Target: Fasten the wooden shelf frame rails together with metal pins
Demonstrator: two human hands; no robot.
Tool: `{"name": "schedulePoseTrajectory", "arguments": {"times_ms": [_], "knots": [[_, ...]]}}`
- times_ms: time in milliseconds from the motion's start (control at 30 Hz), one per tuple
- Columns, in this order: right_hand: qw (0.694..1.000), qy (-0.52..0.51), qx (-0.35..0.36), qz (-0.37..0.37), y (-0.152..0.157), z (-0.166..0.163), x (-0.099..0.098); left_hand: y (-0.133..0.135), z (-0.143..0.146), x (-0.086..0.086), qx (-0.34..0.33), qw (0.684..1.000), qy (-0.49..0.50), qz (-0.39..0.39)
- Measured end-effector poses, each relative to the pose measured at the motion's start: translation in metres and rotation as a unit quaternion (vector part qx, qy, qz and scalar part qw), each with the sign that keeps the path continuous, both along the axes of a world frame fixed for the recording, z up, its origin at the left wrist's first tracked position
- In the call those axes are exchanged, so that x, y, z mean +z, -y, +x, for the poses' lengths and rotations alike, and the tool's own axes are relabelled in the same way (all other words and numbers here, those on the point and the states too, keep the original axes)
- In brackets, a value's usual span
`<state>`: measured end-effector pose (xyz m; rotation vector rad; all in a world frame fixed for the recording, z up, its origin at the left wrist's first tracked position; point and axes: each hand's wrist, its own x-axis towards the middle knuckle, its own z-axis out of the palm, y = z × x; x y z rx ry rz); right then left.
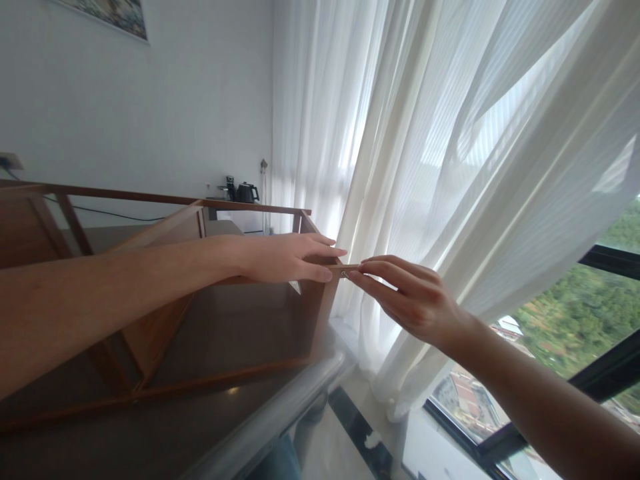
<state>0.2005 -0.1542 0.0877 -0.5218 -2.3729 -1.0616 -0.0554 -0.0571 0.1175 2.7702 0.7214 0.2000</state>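
A brown wooden frame (pixel 250 365) with panels and rails stretches across the left and middle. My left hand (pixel 280 257) lies palm down over the frame's near right corner, fingers stretched out and spread, the thumb along the top edge. From this corner a thin wooden edge (pixel 349 267) sticks out to the right, with a small shiny metal piece (pixel 344 274) just below it. My right hand (pixel 413 293) comes in from the right, its thumb and fingers pinched together at the end of that edge. Whatever lies between those fingertips is too small to make out.
White curtains (pixel 390 167) hang close behind the right hand, beside a dark-framed window (pixel 610 260). A plastic-wrapped bar (pixel 280 407) runs below the frame. A black kettle (pixel 246 193) stands at the back, near the white wall (pixel 200 100).
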Motion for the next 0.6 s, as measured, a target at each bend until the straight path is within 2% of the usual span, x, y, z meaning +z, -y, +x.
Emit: {"name": "schedulePoseTrajectory", "arguments": {"times_ms": [300, 467, 600], "knots": [[0.999, 0.041, -0.01, 0.022, 0.0, -0.003, 0.005, -0.001, 0.0, -0.001, -0.009, 1.0, 0.005, 0.005], [0.994, 0.091, -0.032, 0.043, 0.005, -0.012, 0.021, 0.0, 0.001, 0.0, -0.014, 1.0, 0.011, 0.014], [0.991, 0.128, -0.036, 0.017, 0.008, -0.022, 0.035, 0.002, 0.001, 0.001, -0.019, 1.0, 0.007, 0.014]]}}
